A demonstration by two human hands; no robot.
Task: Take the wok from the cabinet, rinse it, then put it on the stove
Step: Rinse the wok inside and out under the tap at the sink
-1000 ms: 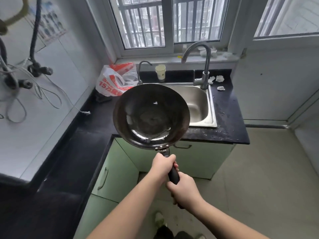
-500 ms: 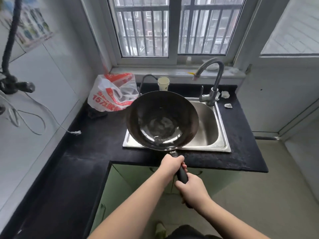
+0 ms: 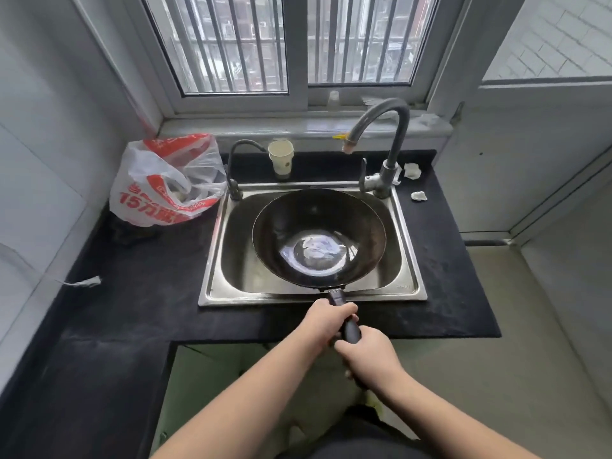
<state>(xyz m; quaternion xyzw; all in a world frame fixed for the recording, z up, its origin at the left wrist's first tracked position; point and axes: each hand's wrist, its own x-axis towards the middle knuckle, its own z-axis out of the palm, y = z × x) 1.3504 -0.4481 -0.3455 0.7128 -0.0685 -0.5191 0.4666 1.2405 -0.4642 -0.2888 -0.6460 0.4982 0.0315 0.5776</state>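
A dark round wok (image 3: 318,238) sits low inside the steel sink (image 3: 215,260), its bowl facing up and its black handle pointing toward me over the sink's front rim. My left hand (image 3: 326,321) grips the handle close to the bowl. My right hand (image 3: 371,357) grips the handle's end just behind it. The tall curved tap (image 3: 385,150) stands at the sink's back right, its spout above the far edge of the wok. No water is running. The stove is out of view.
A red-and-white plastic bag (image 3: 165,183) lies on the black counter (image 3: 139,293) left of the sink. A paper cup (image 3: 280,159) and a small second tap (image 3: 236,170) stand behind the sink. Crumpled paper bits (image 3: 414,180) lie right of the tap. Green cabinet doors sit below.
Both hands carried the wok forward and down from in front of the counter into the sink. My view came closer to the sink.
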